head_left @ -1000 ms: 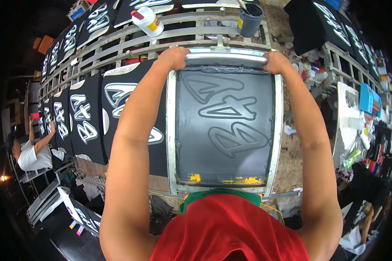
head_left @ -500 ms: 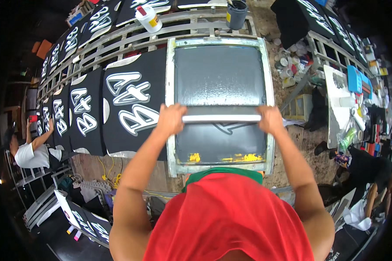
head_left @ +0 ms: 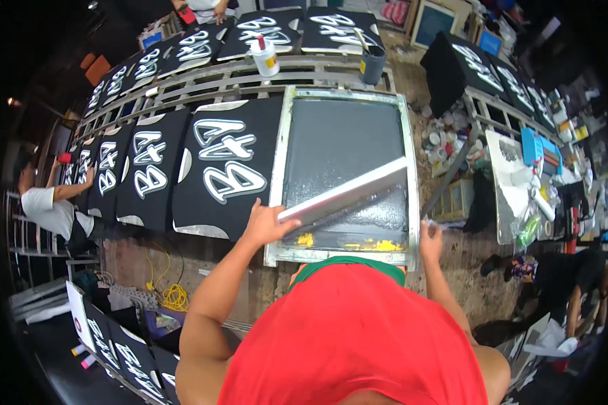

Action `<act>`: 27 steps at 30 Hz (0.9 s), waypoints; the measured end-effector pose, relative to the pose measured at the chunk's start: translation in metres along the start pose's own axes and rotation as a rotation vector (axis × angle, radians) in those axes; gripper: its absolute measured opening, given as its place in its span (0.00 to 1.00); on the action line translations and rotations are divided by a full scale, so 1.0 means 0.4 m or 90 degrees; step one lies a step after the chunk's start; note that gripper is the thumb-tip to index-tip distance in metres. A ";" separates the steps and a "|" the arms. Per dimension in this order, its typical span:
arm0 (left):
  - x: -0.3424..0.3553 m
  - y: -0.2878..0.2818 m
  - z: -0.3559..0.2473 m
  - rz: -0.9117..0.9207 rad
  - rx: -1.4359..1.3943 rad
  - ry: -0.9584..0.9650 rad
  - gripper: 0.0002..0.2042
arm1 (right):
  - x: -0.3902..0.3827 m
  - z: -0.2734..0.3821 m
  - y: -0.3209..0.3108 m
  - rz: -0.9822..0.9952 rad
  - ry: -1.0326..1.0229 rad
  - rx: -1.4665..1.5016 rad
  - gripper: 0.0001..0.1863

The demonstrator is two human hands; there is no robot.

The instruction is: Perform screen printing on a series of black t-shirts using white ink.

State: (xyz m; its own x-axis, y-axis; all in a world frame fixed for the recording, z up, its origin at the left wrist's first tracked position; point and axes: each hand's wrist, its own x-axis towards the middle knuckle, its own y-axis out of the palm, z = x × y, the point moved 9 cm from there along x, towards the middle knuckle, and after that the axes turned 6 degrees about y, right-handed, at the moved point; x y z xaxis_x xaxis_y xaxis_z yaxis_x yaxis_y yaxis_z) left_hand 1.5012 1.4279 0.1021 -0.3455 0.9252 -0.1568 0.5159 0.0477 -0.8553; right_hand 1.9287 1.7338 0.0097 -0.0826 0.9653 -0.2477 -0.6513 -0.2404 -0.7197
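A screen-printing frame (head_left: 412, 202) with pale metal sides lies in front of me, its mesh (head_left: 344, 128) coated in dark grey ink. My left hand (head_left: 267, 223) is closed on the left end of a long squeegee (head_left: 358, 192). The squeegee lies slantwise across the screen, its right end farther from me. Yellow smears (head_left: 383, 245) mark the near end of the mesh. Just outside the frame's right side is my right hand (head_left: 431, 237), off the squeegee, with its fingers apart.
Black fabric panels with white-grey lettering (head_left: 233, 158) line the rack on the left. A white tub (head_left: 264, 59) and a dark ink bucket (head_left: 371, 65) stand beyond the screen. Used cups (head_left: 446, 145) litter the right. A person (head_left: 51, 202) works at far left.
My right hand has left the squeegee and dropped to the frame's right side. The squeegee has swung from level to slanted, its left end nearer me. The view has shifted.
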 end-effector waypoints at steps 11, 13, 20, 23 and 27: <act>-0.020 0.150 0.143 -0.174 -0.329 -0.317 0.35 | 0.034 -0.070 0.096 0.062 0.176 0.016 0.58; -0.094 0.197 0.127 -0.197 -0.421 -0.389 0.33 | 0.061 -0.024 0.097 0.117 0.124 0.000 0.60; -0.396 0.317 -0.057 -0.386 -0.477 -0.568 0.23 | 0.224 0.074 0.167 0.242 0.033 -0.103 0.55; -0.556 0.429 -0.141 -0.558 -0.437 -0.652 0.28 | 0.177 0.161 0.237 0.337 -0.041 -0.155 0.60; -0.760 0.525 -0.408 -0.668 -0.363 -0.826 0.32 | 0.155 0.219 0.354 0.452 -0.226 -0.255 0.58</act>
State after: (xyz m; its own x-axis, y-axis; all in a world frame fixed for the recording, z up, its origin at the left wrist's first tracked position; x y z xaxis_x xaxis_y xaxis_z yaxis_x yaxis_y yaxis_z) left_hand 1.8425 1.2180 0.0509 -0.8777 -0.4345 -0.2020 -0.2262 0.7474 -0.6247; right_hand 1.7654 1.7686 -0.0507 -0.6387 0.5336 -0.5544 -0.0505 -0.7480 -0.6618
